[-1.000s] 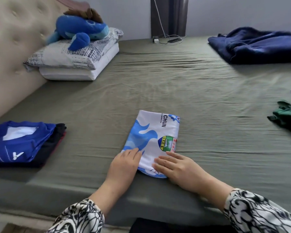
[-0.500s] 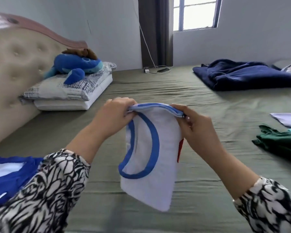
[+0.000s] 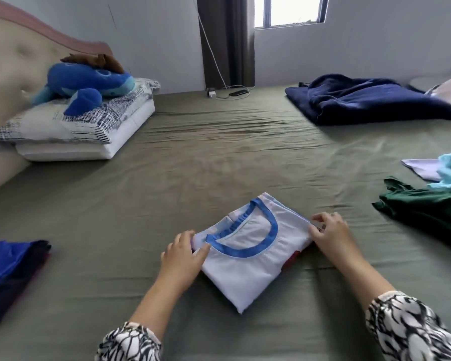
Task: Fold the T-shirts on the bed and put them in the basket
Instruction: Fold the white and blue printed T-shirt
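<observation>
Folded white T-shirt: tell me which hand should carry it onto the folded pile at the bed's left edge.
Left, probably. The left hand already holds the white T-shirt's left edge, on the same side as the folded pile. The right hand holds the far edge and would have to cross over.

Around the folded white T-shirt point(image 3: 248, 254), the olive sheet point(image 3: 193, 178) lies bare ahead and to both near sides. Left of it a blue folded stack point(image 3: 8, 272) blocks the edge; right of it green and pale garments point(image 3: 427, 201) crowd in. Far beyond it sit pillows point(image 3: 84, 126) and a navy blanket point(image 3: 370, 102).
</observation>
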